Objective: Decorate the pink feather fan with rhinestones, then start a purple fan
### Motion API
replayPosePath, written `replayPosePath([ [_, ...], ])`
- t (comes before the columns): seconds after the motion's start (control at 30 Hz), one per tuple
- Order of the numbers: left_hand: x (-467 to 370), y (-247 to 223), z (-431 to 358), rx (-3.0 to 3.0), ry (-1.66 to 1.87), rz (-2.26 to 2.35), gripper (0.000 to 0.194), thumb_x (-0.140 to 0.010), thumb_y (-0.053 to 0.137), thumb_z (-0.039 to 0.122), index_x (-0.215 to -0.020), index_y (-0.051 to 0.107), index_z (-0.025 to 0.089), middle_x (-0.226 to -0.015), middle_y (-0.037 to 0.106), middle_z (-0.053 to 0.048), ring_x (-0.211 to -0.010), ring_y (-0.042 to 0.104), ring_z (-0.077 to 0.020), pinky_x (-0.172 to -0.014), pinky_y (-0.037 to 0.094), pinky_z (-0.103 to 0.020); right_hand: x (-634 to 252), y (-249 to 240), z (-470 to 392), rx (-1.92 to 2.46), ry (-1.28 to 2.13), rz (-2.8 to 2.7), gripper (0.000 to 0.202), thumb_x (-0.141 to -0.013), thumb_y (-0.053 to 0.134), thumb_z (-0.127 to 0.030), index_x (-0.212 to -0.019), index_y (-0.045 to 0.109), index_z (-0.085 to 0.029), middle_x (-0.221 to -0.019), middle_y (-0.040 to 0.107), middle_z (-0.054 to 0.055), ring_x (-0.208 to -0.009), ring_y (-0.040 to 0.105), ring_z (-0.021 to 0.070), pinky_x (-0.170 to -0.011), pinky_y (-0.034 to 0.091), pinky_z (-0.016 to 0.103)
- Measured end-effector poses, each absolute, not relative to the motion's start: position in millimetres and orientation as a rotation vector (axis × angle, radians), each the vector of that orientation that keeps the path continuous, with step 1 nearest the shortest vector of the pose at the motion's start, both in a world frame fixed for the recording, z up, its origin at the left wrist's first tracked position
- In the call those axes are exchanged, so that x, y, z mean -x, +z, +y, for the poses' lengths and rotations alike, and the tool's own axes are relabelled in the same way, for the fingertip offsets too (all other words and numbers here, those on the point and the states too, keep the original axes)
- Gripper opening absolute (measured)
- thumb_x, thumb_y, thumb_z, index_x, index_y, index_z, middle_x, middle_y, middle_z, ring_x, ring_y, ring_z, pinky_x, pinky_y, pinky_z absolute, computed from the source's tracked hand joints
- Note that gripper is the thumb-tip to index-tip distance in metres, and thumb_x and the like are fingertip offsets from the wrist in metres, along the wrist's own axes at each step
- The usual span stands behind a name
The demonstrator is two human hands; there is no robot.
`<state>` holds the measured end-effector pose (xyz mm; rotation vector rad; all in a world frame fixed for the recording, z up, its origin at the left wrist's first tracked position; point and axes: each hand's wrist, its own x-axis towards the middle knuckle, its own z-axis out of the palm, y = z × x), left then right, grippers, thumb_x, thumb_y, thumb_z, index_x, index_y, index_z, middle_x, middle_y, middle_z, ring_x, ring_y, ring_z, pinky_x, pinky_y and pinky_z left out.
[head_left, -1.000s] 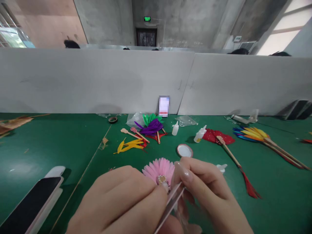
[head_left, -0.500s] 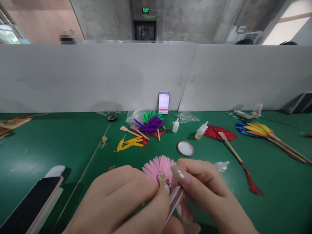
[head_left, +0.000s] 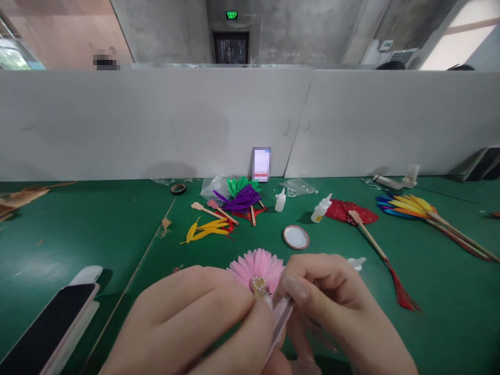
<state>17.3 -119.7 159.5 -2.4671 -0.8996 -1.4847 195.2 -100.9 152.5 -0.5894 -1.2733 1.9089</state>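
Observation:
A pink feather fan [head_left: 261,263] stands upright between my hands, with a pearl-edged ornament [head_left: 258,284] at the base of its petals. My left hand [head_left: 195,317] is closed, thumb and fingers pinching the fan just under this ornament. Most of the handle is hidden by the fingers. Close beside it, my right hand [head_left: 332,307] is curled with thumb and forefinger pinched at the upper end of a pale pink flat strip [head_left: 280,320]. This strip slants down between the two hands; its exact kind cannot be made out.
Behind the hands lie yellow feathers [head_left: 207,229], purple feathers [head_left: 242,199], a white lid [head_left: 296,237] and glue bottles [head_left: 321,209]. On the right are a red fan [head_left: 351,211] and a multicoloured feather fan [head_left: 410,204]. A phone [head_left: 50,328] rests at left; a white partition [head_left: 156,120] closes the back.
My right thumb and fingers have shifted slightly at the strip and fan edge. My left hand keeps its pinch on the fan. The whole view has moved a little.

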Motion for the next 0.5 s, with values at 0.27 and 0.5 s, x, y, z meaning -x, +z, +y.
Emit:
replayPosePath([
  [0.27, -19, 168, -118, 2.414, -1.448, -0.766, 0.003, -0.076, 0.063, 0.023, -0.077, 0.061, 0.023, -0.059, 0.061, 0.005, -0.05, 0.055, -0.0087, -0.052, 0.048, -0.02, -202, 155, -106, 0.597, 1.887, -1.265, 0.025, -0.089, 0.051, -0.034, -0.074, 0.06, -0.016, -0.06, 0.056, -0.001, -0.047, 0.057, 0.0046, -0.041, 0.039, 0.009],
  [0.5, -20, 165, -125, 2.58, -1.44, -0.987, 0.013, -0.082, 0.055, 0.03, -0.08, 0.066, 0.022, -0.059, 0.061, 0.001, -0.052, 0.056, -0.0122, -0.053, 0.049, -0.025, -204, 160, -111, 0.606, 1.835, -1.273, 0.029, -0.089, 0.05, -0.039, -0.077, 0.061, -0.016, -0.065, 0.061, 0.001, -0.047, 0.057, 0.0059, -0.041, 0.038, 0.012],
])
